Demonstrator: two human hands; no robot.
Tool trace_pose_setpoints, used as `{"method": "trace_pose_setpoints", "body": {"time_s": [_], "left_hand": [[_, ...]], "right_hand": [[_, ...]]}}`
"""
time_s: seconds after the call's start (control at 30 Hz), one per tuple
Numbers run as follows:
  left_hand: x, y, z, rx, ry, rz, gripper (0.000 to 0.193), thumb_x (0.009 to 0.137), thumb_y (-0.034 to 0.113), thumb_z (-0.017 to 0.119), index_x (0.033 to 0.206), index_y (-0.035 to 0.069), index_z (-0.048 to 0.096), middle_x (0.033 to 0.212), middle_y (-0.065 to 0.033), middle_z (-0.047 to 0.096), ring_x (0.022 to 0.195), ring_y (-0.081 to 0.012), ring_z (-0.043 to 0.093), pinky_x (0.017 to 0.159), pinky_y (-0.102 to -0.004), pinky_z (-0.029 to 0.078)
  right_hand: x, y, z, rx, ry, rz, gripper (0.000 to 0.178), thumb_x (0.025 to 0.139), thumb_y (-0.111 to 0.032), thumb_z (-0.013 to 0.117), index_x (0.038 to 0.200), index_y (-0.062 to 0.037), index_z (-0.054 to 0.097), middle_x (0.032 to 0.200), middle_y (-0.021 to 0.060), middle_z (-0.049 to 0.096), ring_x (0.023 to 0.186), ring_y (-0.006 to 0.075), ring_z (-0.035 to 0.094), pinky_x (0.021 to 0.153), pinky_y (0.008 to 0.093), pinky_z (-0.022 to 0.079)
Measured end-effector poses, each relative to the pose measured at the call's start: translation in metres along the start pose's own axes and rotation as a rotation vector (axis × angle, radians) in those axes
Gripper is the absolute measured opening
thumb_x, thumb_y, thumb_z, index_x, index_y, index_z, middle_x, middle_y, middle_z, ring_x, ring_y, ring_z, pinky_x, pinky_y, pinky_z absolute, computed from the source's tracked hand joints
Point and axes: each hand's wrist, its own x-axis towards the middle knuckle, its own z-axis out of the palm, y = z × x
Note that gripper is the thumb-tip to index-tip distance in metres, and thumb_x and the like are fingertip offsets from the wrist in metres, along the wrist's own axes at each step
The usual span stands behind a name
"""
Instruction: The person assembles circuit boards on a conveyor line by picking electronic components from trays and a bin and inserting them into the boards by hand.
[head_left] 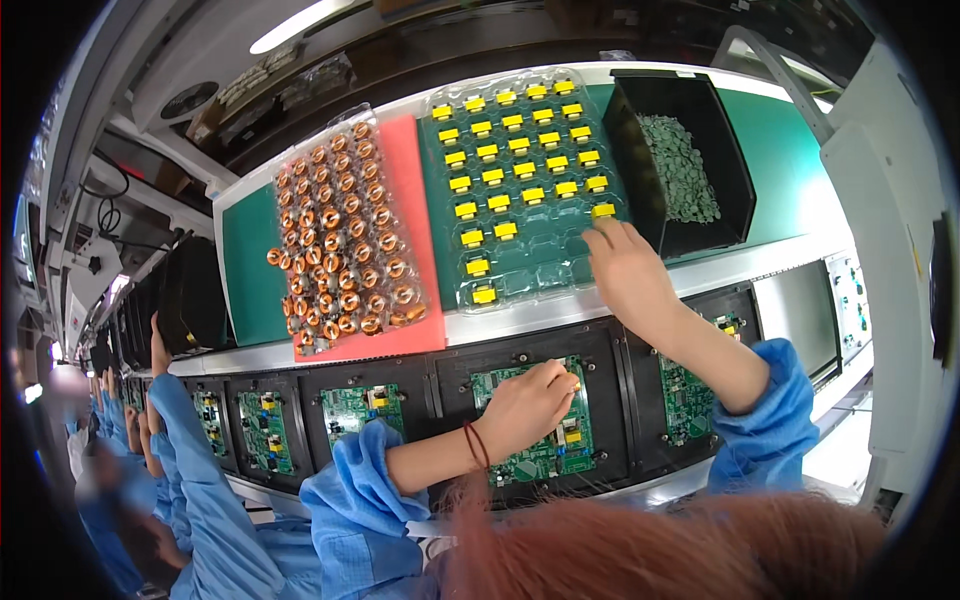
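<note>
- Right hand [628, 272] reaches up to the clear blister tray [520, 190]; its fingertips pinch narrowly at a yellow-topped transformer [603, 211] on the tray's near right edge.
- Left hand [525, 408] rests lower, on the green circuit board [545, 440] in its black carrier; the fingers are curled close, and I cannot tell if they hold something.
- Judging by its look, the transformer is small, light and stiff, with thin pins below that may bend; it is better gripped by the two sides of the body.
- Just right of the right hand stands a black bin [690, 150] of small green parts.
</note>
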Motion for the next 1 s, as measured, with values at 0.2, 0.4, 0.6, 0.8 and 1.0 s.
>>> {"method": "trace_pose_setpoints", "body": {"time_s": [0.2,0.4,0.6,0.8,1.0], "left_hand": [[0.007,0.013,0.002,0.020,0.013,-0.005,0.010,0.076,0.011,0.070,0.083,0.008,0.062,0.080,-0.0025,0.056,0.067,-0.0189,0.062,0.053,-0.0301,0.050],[0.011,0.011,0.001,0.001,0.042,-0.047,0.011,0.075,0.012,0.071,0.083,0.008,0.063,0.079,-0.0025,0.058,0.066,-0.0193,0.061,0.053,-0.0304,0.050],[0.013,0.006,0.012,0.025,0.051,-0.026,0.012,0.076,0.013,0.071,0.084,0.009,0.063,0.081,-0.0018,0.058,0.064,-0.0186,0.061,0.052,-0.0301,0.050],[0.014,0.010,0.015,0.026,0.050,-0.035,0.013,0.076,0.013,0.070,0.086,0.010,0.063,0.081,-0.0015,0.055,0.063,-0.0181,0.060,0.052,-0.0297,0.050],[0.009,0.014,0.025,0.073,0.072,-0.030,0.012,0.077,0.013,0.069,0.086,0.009,0.063,0.079,-0.0029,0.051,0.063,-0.0184,0.060,0.051,-0.0310,0.049]], "right_hand": [[0.022,0.006,0.048,-0.544,-0.053,0.180,0.050,0.076,-0.007,0.059,0.124,0.0035,0.049,0.128,0.0220,0.050,0.113,0.0317,0.053,0.092,0.0332,0.047],[0.010,0.007,0.047,-0.526,-0.131,0.152,0.049,0.073,-0.008,0.061,0.119,0.0069,0.052,0.125,0.0214,0.053,0.111,0.0280,0.055,0.083,0.0297,0.052],[0.018,0.019,0.038,-0.375,-0.184,0.138,0.033,0.070,-0.006,0.063,0.101,0.0031,0.058,0.101,0.0139,0.058,0.097,0.0236,0.057,0.077,0.0282,0.053],[0.025,0.018,0.031,-0.265,-0.136,0.154,0.026,0.070,-0.004,0.062,0.094,0.0007,0.057,0.094,0.0114,0.056,0.093,0.0251,0.057,0.074,0.0302,0.053],[0.019,0.012,0.021,-0.102,-0.063,0.068,0.012,0.073,-0.006,0.062,0.083,-0.0009,0.057,0.087,0.0123,0.056,0.088,0.0274,0.059,0.072,0.0336,0.053]]}}
